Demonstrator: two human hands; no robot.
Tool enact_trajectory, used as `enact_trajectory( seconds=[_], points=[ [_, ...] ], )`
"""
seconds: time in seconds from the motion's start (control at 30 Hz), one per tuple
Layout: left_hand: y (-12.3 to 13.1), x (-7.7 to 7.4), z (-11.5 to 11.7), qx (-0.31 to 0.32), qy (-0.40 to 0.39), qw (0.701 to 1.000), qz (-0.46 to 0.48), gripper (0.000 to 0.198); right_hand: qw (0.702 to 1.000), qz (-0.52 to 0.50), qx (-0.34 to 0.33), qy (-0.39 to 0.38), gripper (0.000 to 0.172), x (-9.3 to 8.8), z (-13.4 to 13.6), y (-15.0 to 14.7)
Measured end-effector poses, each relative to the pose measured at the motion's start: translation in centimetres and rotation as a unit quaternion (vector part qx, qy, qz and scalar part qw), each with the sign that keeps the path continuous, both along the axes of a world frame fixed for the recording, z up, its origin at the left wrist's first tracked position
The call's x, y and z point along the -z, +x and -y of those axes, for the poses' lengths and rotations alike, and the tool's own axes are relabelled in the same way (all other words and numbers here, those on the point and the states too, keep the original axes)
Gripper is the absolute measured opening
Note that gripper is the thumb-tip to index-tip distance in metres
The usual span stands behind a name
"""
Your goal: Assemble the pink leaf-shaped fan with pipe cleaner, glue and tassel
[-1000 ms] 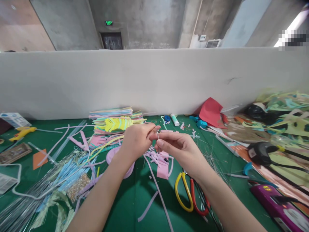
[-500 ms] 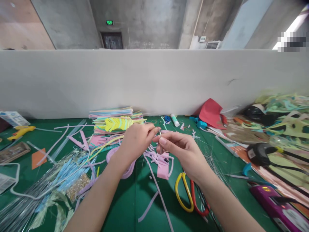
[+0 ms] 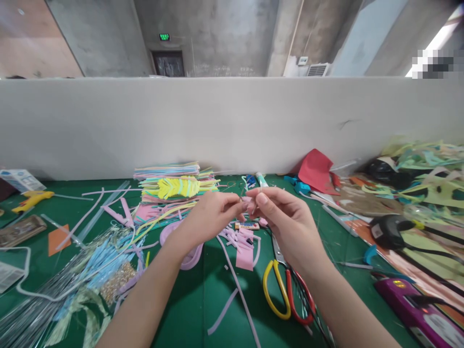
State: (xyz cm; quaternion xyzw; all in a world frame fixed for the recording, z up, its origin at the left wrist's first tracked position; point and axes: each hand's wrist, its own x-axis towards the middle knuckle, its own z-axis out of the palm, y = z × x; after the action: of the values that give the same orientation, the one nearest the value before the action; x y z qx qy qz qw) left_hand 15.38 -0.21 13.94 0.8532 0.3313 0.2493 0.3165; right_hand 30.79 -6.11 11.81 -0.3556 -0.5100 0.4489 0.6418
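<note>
Both hands meet above the middle of the green table point(image 3: 188, 309). My left hand point(image 3: 217, 212) is closed in a pinch, its fingertips by those of the other hand. My right hand point(image 3: 279, 212) pinches something small and thin, too small to name. Under the hands lie lilac strip pieces point(image 3: 235, 237) and a pink paper square point(image 3: 244, 258). Behind my left wrist is a lilac round dish point(image 3: 192, 258), partly covered. Scissors point(image 3: 277, 287) with one yellow and one red handle lie below my right hand.
Bundles of coloured strips point(image 3: 174, 188) lie at the back. A yellow glue gun point(image 3: 32, 200), wires point(image 3: 39, 295) and gold beads point(image 3: 118, 280) are left. Red paper point(image 3: 316, 171), a black tool point(image 3: 389, 232) and a purple device point(image 3: 416, 309) are right. A white partition point(image 3: 232, 125) stands behind.
My right hand has shifted right and slightly up, and its fingertips have moved away from the left ones. A small box beneath the hands has come into view.
</note>
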Motion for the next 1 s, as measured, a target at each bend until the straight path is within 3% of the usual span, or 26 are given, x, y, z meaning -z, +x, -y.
enact_trajectory(
  seconds=[0.13, 0.3, 0.5, 0.77, 0.87, 1.0],
  points=[
    [-0.2, -0.1, 0.0, 0.015, -0.029, 0.999, -0.007, 0.037, 1.000, -0.024, -0.011, -0.006, 0.012, -0.3, 0.1, 0.1],
    [-0.4, -0.1, -0.1, 0.042, -0.062, 0.997, -0.012, 0.019, 0.998, -0.062, -0.001, -0.029, 0.012, -0.6, 0.1, 0.2],
    [-0.3, 0.3, -0.1, 0.030, -0.021, 0.999, -0.029, 0.026, 0.995, -0.093, 0.006, -0.045, 0.014, -0.7, -0.2, 0.4],
    [-0.7, -0.4, 0.2, 0.054, -0.161, 0.983, 0.070, 0.032, 0.992, -0.115, 0.011, -0.047, 0.013, -0.6, -0.3, 1.0],
    [-0.9, -0.7, 0.4, 0.026, -0.136, 0.987, 0.081, 0.028, 0.994, -0.094, 0.013, -0.048, 0.013, -0.8, -0.3, 1.0],
    [-1.2, -1.1, 1.0, -0.025, -0.032, 0.999, 0.032, 0.030, 0.997, -0.044, 0.035, -0.055, 0.017, -0.8, -0.3, 1.1]
  ],
)
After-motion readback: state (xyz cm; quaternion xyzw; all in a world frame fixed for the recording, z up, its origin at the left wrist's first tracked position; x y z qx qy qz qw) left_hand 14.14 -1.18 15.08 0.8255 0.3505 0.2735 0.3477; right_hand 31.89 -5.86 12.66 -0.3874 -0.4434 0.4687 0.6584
